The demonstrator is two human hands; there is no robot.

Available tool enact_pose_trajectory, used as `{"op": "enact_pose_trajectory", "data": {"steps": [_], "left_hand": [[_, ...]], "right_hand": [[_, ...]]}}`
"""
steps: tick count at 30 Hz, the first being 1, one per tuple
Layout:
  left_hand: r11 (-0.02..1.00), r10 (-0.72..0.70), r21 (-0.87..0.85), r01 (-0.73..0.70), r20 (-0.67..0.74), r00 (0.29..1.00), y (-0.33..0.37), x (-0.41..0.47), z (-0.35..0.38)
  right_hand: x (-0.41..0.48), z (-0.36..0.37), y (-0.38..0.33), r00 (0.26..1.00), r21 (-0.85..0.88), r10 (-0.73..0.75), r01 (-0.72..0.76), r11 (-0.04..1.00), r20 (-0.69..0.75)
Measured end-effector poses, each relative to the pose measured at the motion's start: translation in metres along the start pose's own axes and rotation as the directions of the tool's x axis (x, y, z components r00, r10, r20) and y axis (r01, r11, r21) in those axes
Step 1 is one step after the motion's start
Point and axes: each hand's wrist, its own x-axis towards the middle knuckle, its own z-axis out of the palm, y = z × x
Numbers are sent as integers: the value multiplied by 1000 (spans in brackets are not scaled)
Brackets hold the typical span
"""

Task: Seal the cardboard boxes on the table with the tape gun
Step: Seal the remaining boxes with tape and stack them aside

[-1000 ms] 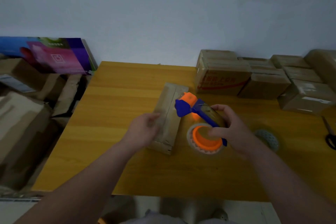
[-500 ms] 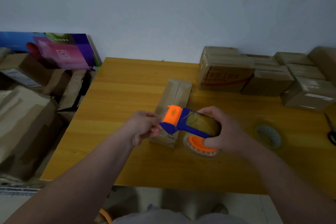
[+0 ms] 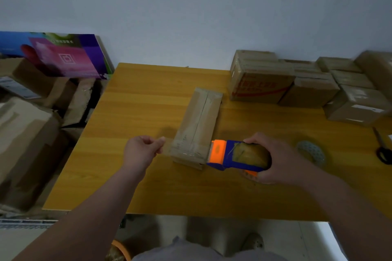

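A long narrow cardboard box [image 3: 198,121] lies on the wooden table [image 3: 148,112], its two top flaps meeting along a lengthwise seam. My right hand [image 3: 275,159] grips the blue and orange tape gun [image 3: 235,155], whose orange head sits at the box's near right corner. A strip of clear tape [image 3: 169,148] stretches from the gun across the near end of the box to my left hand [image 3: 141,150], which pinches its free end just left of the box.
Several closed cardboard boxes [image 3: 307,85] stand along the table's back right. A spare tape roll [image 3: 310,151] lies right of my right hand, and black scissors [image 3: 382,148] lie at the right edge. More boxes [image 3: 31,112] are piled on the floor to the left.
My hands have pulled apart: the tape gun has moved right to the box's near right corner, and my left hand has drawn the tape end out to the left.
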Motion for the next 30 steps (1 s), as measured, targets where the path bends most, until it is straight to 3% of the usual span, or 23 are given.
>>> {"op": "enact_pose_trajectory", "data": {"steps": [10,21,25,28,30], "left_hand": [[995,0,95,4,-44,999,-19,12,18],[985,31,164,-49,114,993,-30,22,23],[964,-36,264,-16,192,981,-28,24,23],[945,8,325,-43,108,994,-25,24,24],[982,44,183,-48,25,999,-19,22,26]], "right_hand": [[8,18,19,999,-12,39,-39,999,28],[17,34,23,994,-68,88,-84,994,61],[17,37,27,992,-64,111,-107,992,55],[18,39,26,992,-60,118,-115,992,50],[20,42,22,994,-63,107,-104,993,36]]}}
